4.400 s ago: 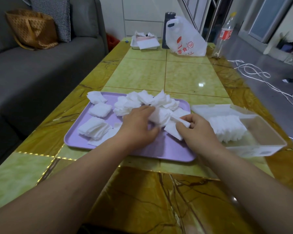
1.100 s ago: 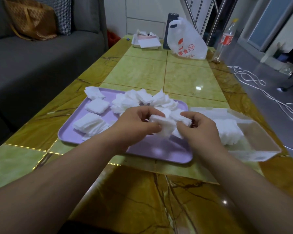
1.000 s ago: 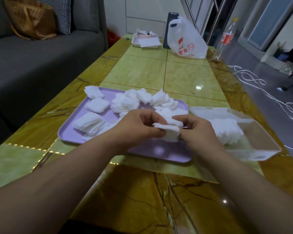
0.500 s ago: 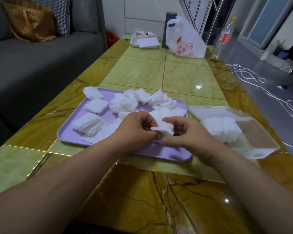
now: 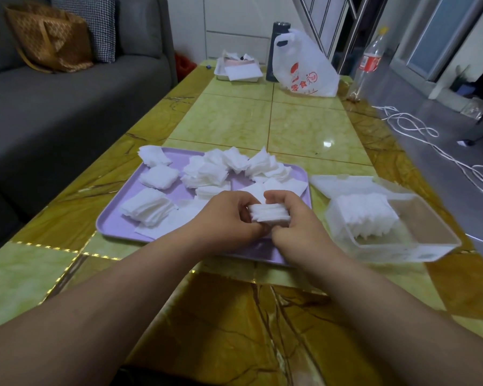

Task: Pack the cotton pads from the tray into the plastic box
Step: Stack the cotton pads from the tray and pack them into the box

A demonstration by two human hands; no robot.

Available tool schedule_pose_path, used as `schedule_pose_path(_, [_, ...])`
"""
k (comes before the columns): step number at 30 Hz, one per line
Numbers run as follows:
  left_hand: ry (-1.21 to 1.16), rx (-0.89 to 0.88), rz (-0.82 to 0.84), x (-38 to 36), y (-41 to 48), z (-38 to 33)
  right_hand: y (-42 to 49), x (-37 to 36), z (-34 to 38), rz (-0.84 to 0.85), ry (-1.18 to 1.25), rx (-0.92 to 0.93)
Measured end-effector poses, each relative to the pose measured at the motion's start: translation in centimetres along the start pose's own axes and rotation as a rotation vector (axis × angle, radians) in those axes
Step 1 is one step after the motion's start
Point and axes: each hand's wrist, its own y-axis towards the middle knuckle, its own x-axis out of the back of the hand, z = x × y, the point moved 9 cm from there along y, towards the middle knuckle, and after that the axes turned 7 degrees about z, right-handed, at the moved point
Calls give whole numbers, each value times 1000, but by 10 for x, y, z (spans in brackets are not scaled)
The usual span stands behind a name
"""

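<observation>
Cotton pads (image 5: 207, 174) litter the tray (image 5: 115, 227) and part-fill the plastic box (image 5: 418, 254); left hand (image 5: 223, 218) and right hand (image 5: 299, 227) fingers (image 5: 276, 196) pinch a stack (image 5: 268, 214).

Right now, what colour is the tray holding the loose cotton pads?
Pale lilac purple tray, clear in the head view; the cotton pads on it are white.

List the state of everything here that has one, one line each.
left hand, grips one end of the pad stack.
right hand, grips its other end.
pad stack, squared up, held above the tray.
tray, many loose pads on it.
plastic box, open, partly filled with pads.
bottle, upright, capped.
</observation>
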Motion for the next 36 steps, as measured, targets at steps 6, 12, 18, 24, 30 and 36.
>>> schedule_pose_path(6, [142, -52, 5, -8, -2, -15, -2, -7, 0, 35, 2, -12])
schedule_pose_path(12, [178, -57, -54, 2, 3, -5, 0, 26, 6, -147, -151, 38])
schedule_pose_path(18, [492, -31, -99, -4, 16, -8, -2, 49, 1, -311, -200, -19])
schedule_pose_path(24, [585, -22, -155, -1, 16, -11, -1, 49, -2, -303, -198, -41])
schedule_pose_path(30, [539, -1, -171, 16, 5, -9, 1, 48, -4, -270, -208, -41])
schedule_pose_path(36, [-286, -12, -165, 31, -7, -1, 1, 48, -2, -245, -75, 17])
